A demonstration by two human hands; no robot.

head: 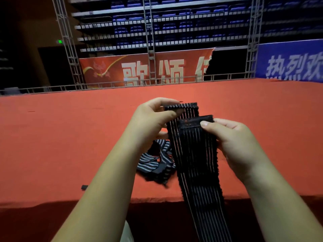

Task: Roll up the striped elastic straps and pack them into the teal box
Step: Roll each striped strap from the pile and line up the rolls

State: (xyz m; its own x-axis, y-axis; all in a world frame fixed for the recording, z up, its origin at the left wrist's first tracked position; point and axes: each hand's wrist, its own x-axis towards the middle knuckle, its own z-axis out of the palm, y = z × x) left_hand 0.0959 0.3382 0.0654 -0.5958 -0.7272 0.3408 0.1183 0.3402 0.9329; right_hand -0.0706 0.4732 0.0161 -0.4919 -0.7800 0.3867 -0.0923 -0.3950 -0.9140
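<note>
Two hands hold one black elastic strap with thin pale stripes (197, 163) above the red cloth-covered table (52, 137). The left hand (150, 119) pinches its farther end between thumb and fingers. The right hand (232, 142) pinches the nearer end, and the rest hangs past the table edge. Between the forearms on the table lies one tangled heap of striped straps (153, 161); how many it holds cannot be told.

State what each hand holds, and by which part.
Both grip the black striped strap at its upper ends: the left hand pinches the farther end, the right hand the nearer end by its dark tab; the rest hangs down.
</note>
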